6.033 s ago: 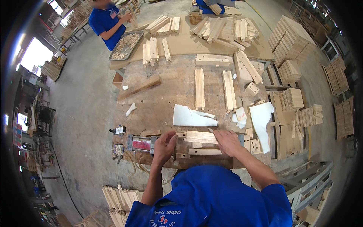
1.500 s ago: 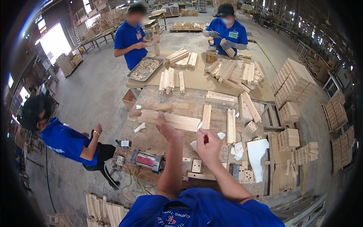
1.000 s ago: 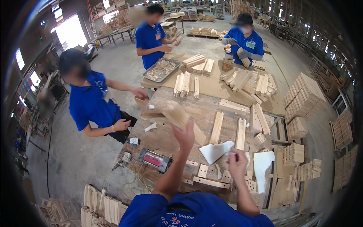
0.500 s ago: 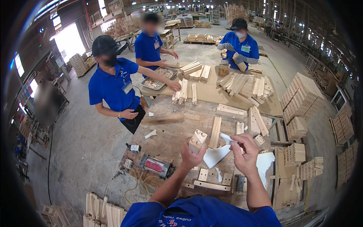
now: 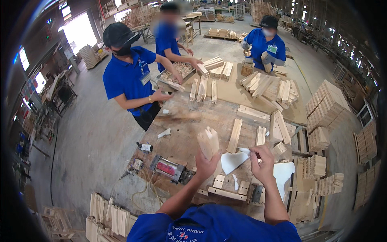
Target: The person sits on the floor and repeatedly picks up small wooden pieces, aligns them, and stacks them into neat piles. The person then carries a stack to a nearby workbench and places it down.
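Note:
My left hand (image 5: pixel 206 164) is wrapped round a bundle of pale wooden pieces (image 5: pixel 208 142), held upright above the workbench and blurred by motion. To the right, my right hand (image 5: pixel 263 160) pinches a small torn scrap of white sheet (image 5: pixel 245 151) between thumb and fingers. Just beyond and between my hands lies a larger white sheet (image 5: pixel 233 162), thin and angular, flat on the bench. A wooden strip (image 5: pixel 235 135) lies behind it. Close to my body is a wooden jig (image 5: pixel 226 193) with small drilled blocks. Another torn white sheet (image 5: pixel 283 173) rests by my right forearm.
A metal cylinder clamp (image 5: pixel 167 166) with hoses sits at the bench's left. Co-workers stand at the far left and far right, one reaching over wooden strips (image 5: pixel 202 88) beside a tray (image 5: pixel 163 79). Wood piles (image 5: pixel 266 86) cover the far table; stacked blocks (image 5: pixel 327 105) stand right.
My left hand has tipped the wooden bundle, so its drilled end no longer faces me. My right hand keeps its white scrap. A far-left co-worker's hand has moved from the strips toward the tray.

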Demonstrator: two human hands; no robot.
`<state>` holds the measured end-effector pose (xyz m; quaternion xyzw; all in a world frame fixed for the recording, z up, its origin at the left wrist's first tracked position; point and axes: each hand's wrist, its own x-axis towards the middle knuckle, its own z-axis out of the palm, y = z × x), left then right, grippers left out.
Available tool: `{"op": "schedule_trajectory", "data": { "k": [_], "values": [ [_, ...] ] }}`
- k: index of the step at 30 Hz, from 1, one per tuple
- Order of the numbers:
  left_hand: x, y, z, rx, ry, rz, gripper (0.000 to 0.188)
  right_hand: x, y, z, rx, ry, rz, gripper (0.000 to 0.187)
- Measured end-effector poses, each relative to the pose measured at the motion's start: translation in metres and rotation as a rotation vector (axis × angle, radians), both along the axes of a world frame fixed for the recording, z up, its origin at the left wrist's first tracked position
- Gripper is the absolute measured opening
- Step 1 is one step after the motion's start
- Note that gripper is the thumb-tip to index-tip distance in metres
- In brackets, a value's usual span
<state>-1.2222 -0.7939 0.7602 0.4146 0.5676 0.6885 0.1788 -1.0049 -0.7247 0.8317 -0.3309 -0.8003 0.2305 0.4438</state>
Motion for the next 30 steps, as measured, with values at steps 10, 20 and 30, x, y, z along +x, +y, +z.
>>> {"op": "schedule_trajectory", "data": {
  "k": [10, 20, 30],
  "values": [
    [0.005, 0.017, -0.004, 0.003, -0.885, -0.323, 0.021, 0.029, 0.001, -0.126, -0.707, -0.088, 0.001, 0.055],
    [0.023, 0.023, -0.017, -0.046, -0.877, -0.276, 0.024, -0.049, -0.036, -0.055, -0.467, -0.372, 0.166, 0.096],
    [0.015, 0.023, -0.035, -0.231, -0.9, -0.431, 0.034, -0.026, -0.028, -0.073, -0.197, -0.473, 0.01, 0.068]
  ]
}}
